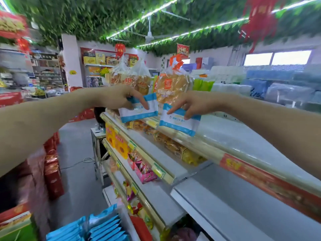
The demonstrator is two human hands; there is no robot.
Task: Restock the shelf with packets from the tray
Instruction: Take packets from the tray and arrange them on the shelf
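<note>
Above shelf (234, 134): two packets (139, 113), each between fingers (142, 101).

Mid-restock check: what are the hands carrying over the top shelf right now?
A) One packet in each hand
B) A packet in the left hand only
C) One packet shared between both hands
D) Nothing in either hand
A: the left hand pinches the left packet and the right hand pinches the right packet, both blue-and-white, side by side above the top shelf.
</note>
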